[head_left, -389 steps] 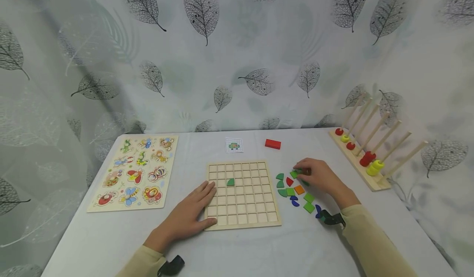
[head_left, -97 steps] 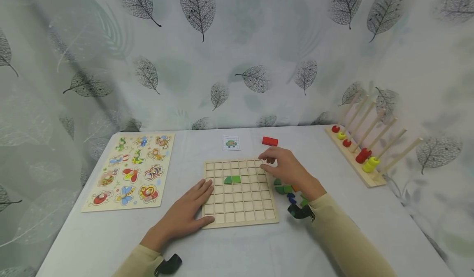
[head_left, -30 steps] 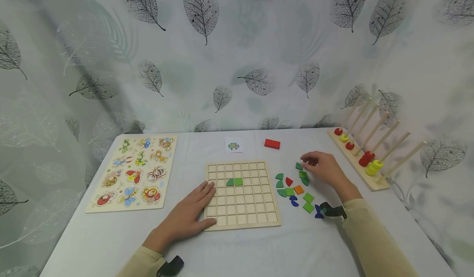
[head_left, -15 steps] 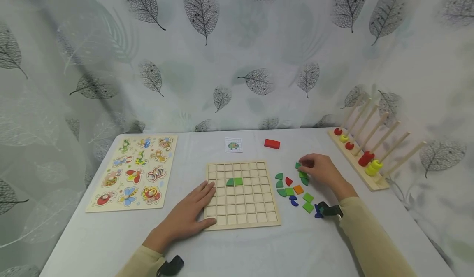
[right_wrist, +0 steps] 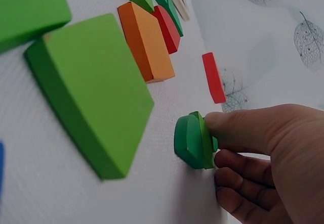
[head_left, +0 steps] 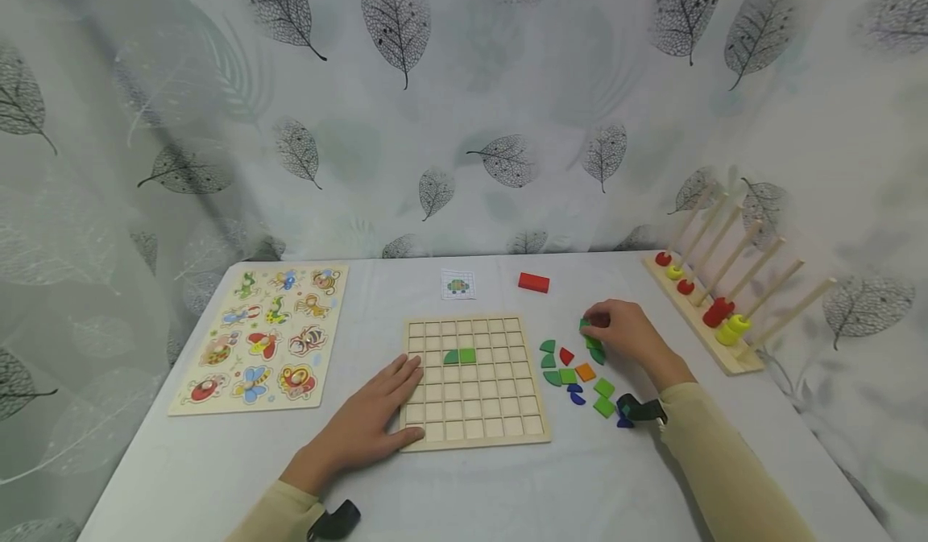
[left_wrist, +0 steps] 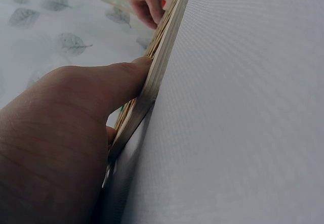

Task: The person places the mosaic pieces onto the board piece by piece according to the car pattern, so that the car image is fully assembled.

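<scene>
My left hand (head_left: 366,417) rests on the left edge of a wooden grid board (head_left: 474,439), fingers extended; in the left wrist view its thumb (left_wrist: 119,80) lies against the board's side. Two pieces sit side by side in the grid: a dark green quarter-circle (head_left: 451,357) and a light green square (head_left: 467,355). Right of the board, my right hand (head_left: 629,339) pinches a dark green quarter-circle piece (head_left: 583,324), mostly hidden by the fingers. Beside it, a light green square (right_wrist: 206,142) and another dark green quarter-circle (right_wrist: 187,140) lie against each other.
Loose pieces lie between board and right hand, including a red piece (head_left: 566,356), an orange square (head_left: 585,372) and blue pieces (head_left: 577,399). Behind are a pattern card (head_left: 458,285) and a red block (head_left: 533,283). An insect puzzle (head_left: 264,341) lies left; a peg rack (head_left: 714,316) stands right.
A light green square has joined the quarter-circle on the board. My right hand went from the pieces to the board and back, and now closes on a dark green piece. The left hand stays put.
</scene>
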A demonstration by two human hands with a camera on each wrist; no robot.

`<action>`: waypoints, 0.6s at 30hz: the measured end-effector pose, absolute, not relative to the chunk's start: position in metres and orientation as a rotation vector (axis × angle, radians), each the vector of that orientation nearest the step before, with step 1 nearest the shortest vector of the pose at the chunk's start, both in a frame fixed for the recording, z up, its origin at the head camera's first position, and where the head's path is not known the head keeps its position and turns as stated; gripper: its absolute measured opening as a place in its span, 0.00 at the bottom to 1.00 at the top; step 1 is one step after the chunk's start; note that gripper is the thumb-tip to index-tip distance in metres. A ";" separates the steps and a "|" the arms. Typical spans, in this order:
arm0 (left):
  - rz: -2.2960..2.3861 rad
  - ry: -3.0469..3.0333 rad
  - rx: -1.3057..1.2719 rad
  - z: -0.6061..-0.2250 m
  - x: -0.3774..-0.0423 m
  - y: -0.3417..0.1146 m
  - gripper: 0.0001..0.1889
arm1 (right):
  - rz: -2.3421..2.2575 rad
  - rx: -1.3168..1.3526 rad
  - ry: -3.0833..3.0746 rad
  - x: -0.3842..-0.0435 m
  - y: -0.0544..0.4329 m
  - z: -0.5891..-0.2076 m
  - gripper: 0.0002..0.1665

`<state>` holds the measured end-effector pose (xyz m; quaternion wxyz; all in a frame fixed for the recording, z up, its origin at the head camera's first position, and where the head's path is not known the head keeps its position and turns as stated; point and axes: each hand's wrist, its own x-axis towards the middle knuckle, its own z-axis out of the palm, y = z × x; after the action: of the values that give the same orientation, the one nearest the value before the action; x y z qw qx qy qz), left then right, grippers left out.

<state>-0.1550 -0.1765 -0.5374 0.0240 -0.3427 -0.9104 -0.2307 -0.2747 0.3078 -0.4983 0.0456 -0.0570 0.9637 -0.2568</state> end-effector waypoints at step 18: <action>-0.685 -2.807 -1.047 -0.536 -0.154 -0.175 0.48 | -0.764 -0.146 2.955 -0.273 0.308 -0.500 0.21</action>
<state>-0.1538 -0.1751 -0.5365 0.0343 -0.3404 -0.9129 -0.2226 -0.2732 0.3080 -0.4996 0.0431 -0.0477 0.9662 -0.2497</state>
